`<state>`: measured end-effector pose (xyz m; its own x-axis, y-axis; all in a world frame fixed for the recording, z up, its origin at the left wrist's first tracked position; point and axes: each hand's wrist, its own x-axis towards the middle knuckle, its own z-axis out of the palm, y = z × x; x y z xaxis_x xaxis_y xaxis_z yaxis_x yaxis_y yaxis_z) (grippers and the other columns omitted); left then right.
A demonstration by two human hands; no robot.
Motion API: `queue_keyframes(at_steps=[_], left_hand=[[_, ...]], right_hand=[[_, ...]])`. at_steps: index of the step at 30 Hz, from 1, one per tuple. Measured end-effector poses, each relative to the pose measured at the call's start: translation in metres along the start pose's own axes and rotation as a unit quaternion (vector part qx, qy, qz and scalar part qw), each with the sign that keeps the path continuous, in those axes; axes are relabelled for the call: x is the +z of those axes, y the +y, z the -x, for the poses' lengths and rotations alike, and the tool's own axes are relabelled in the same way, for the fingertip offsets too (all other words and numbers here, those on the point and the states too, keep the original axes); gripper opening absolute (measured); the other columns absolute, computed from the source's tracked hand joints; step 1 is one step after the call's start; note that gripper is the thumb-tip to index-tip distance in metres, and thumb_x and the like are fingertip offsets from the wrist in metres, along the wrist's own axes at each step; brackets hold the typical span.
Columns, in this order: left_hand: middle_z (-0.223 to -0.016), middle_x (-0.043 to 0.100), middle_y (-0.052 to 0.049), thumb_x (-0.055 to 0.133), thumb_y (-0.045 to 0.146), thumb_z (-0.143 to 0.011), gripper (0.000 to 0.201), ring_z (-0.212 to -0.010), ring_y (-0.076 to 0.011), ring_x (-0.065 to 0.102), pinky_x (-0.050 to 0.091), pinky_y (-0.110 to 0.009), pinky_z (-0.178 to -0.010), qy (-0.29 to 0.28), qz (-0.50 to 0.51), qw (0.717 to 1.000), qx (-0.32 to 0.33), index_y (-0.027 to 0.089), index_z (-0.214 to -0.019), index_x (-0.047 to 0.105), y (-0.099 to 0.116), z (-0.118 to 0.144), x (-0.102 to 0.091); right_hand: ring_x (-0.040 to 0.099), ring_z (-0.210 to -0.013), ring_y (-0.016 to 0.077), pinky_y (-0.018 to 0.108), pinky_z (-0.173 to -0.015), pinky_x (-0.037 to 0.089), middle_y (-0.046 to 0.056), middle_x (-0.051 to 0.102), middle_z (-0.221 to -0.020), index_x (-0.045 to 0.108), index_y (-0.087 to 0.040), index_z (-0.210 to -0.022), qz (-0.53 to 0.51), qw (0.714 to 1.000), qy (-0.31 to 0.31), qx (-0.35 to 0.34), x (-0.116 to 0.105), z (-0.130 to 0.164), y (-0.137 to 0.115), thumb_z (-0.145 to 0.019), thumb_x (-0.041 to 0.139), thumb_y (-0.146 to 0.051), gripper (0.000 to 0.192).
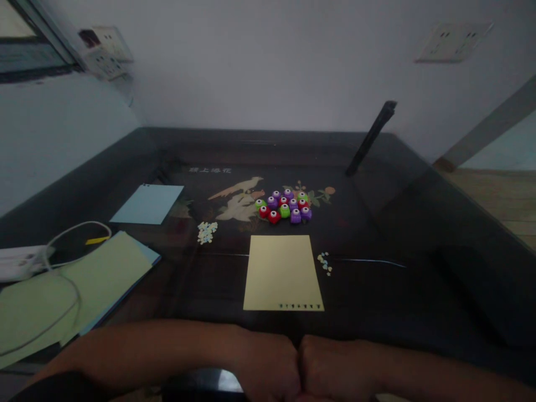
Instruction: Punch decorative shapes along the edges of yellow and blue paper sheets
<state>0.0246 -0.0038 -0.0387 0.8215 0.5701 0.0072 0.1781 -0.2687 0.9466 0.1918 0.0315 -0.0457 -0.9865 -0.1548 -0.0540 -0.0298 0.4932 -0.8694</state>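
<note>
Yellow sheet (283,272) — a rectangular paper lying flat on the dark glass-topped table (419,234), just beyond the two hands and nearest to them. Its long axis runs away from the person, toward the far wall; the short edges lie crosswise. A row of small punched-out shapes marks the near short edge, toward its right corner.

Left hand (268,368) and right hand (330,365) — both closed into fists, knuckles pressed together at the near edge of the table, gripping nothing that shows. Both forearms lie along the table edge, and neither hand touches the sheet.

Paper punches (283,206) — a tight cluster of small red, green and purple pieces beyond the far edge of the sheet, apart from it.

Paper cut-outs — one small heap (206,232) off the sheet's far left corner, a smaller scatter (325,263) just beside its right edge.

Blue sheet (147,204) — well to the left, lying flat and set askew. Green sheets (84,285) — stacked at the near left with a blue edge showing beneath; a white cable (73,279) loops across them from a white device (19,261) at the left margin.

Dark bar (371,138) — leaning at the far right of the table, tilted up to the right.
</note>
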Motion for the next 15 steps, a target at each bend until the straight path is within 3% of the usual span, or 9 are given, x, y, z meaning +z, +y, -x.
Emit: queue_keyframes(at_steps=[2, 4, 6, 7, 9, 11, 12, 13, 15], left_hand=[[-0.084, 0.068, -0.002, 0.058, 0.034, -0.090, 0.018, -0.072, -0.0136, 0.064, 0.053, -0.026, -0.066, -0.041, -0.003, 0.999, 0.029, 0.021, -0.082, 0.066, 0.003, -0.001, -0.003], [-0.048, 0.055, 0.003, 0.060, 0.030, -0.087, 0.036, -0.047, -0.0096, 0.055, 0.043, -0.019, -0.047, -0.081, 0.003, 0.995, 0.064, 0.020, -0.054, 0.055, 0.014, -0.002, -0.013], [-0.046, 0.055, 0.003, 0.051, 0.026, -0.092, 0.035, -0.045, -0.0086, 0.055, 0.041, -0.018, -0.046, -0.078, 0.020, 0.994, 0.076, 0.020, -0.058, 0.059, 0.031, -0.002, -0.032], [-0.048, 0.056, 0.003, 0.049, 0.027, -0.092, 0.033, -0.046, -0.0090, 0.055, 0.041, -0.019, -0.047, -0.031, -0.004, 0.997, 0.064, 0.019, -0.062, 0.061, 0.039, -0.002, -0.044], [-0.060, 0.064, 0.000, 0.049, 0.027, -0.092, 0.027, -0.057, -0.0111, 0.058, 0.044, -0.022, -0.057, 0.115, -0.104, 0.988, 0.014, 0.018, -0.071, 0.065, 0.049, 0.000, -0.071], [-0.069, 0.065, 0.000, 0.048, 0.024, -0.091, 0.021, -0.063, -0.0128, 0.059, 0.046, -0.024, -0.062, 0.282, -0.196, 0.937, -0.061, 0.018, -0.080, 0.065, 0.045, 0.004, -0.097], [-0.076, 0.066, -0.002, 0.049, 0.022, -0.090, 0.016, -0.071, -0.0148, 0.061, 0.048, -0.027, -0.067, 0.338, -0.242, 0.905, -0.088, 0.018, -0.086, 0.064, 0.039, 0.007, -0.107], [-0.087, 0.067, -0.004, 0.050, 0.020, -0.088, 0.015, -0.082, -0.0175, 0.062, 0.049, -0.031, -0.076, 0.373, -0.283, 0.877, -0.111, 0.018, -0.095, 0.063, 0.029, 0.009, -0.114], [-0.108, 0.065, -0.009, 0.053, 0.018, -0.085, 0.026, -0.105, -0.0238, 0.059, 0.046, -0.040, -0.092, 0.393, -0.340, 0.842, -0.144, 0.017, -0.111, 0.058, 0.008, 0.013, -0.122]], right_hand=[[0.024, -0.041, 0.0093, 0.024, -0.043, 0.021, -0.006, 0.026, -0.042, 0.029, -0.021, -0.048, -0.021, 0.999, 0.035, -0.022, -0.011, 0.005, -0.008, -0.087, 0.037, -0.030, 0.041], [0.033, -0.040, 0.0075, 0.021, -0.043, 0.028, -0.005, 0.038, -0.043, 0.039, -0.020, -0.049, -0.062, 0.996, 0.060, -0.037, -0.027, 0.012, -0.020, -0.092, 0.030, -0.030, 0.046], [0.047, -0.045, 0.0071, 0.019, -0.050, 0.038, -0.002, 0.052, -0.048, 0.051, -0.018, -0.054, -0.086, 0.988, 0.127, -0.015, -0.048, 0.021, -0.035, -0.097, 0.028, -0.034, 0.052], [0.052, -0.048, 0.0075, 0.019, -0.054, 0.041, -0.001, 0.056, -0.051, 0.055, -0.017, -0.056, -0.066, 0.982, 0.174, 0.005, -0.060, 0.026, -0.041, -0.098, 0.030, -0.036, 0.052], [0.059, -0.056, 0.0094, 0.021, -0.059, 0.044, 0.001, 0.062, -0.058, 0.061, -0.017, -0.063, -0.008, 0.962, 0.264, 0.073, -0.083, 0.036, -0.050, -0.099, 0.032, -0.037, 0.050], [0.061, -0.059, 0.0112, 0.022, -0.059, 0.045, 0.001, 0.065, -0.062, 0.064, -0.018, -0.069, 0.061, 0.914, 0.367, 0.164, -0.103, 0.044, -0.048, -0.095, 0.043, -0.037, 0.039], [0.063, -0.063, 0.0132, 0.024, -0.061, 0.047, 0.002, 0.066, -0.066, 0.065, -0.018, -0.075, 0.096, 0.873, 0.431, 0.205, -0.110, 0.046, -0.043, -0.093, 0.047, -0.037, 0.032], [0.065, -0.068, 0.0155, 0.026, -0.063, 0.048, 0.003, 0.069, -0.072, 0.067, -0.018, -0.082, 0.134, 0.834, 0.477, 0.242, -0.115, 0.048, -0.035, -0.091, 0.050, -0.035, 0.025], [0.066, -0.082, 0.0210, 0.034, -0.075, 0.051, 0.007, 0.071, -0.089, 0.067, -0.018, -0.099, 0.217, 0.784, 0.511, 0.278, -0.120, 0.046, -0.016, -0.089, 0.053, -0.032, 0.022]])
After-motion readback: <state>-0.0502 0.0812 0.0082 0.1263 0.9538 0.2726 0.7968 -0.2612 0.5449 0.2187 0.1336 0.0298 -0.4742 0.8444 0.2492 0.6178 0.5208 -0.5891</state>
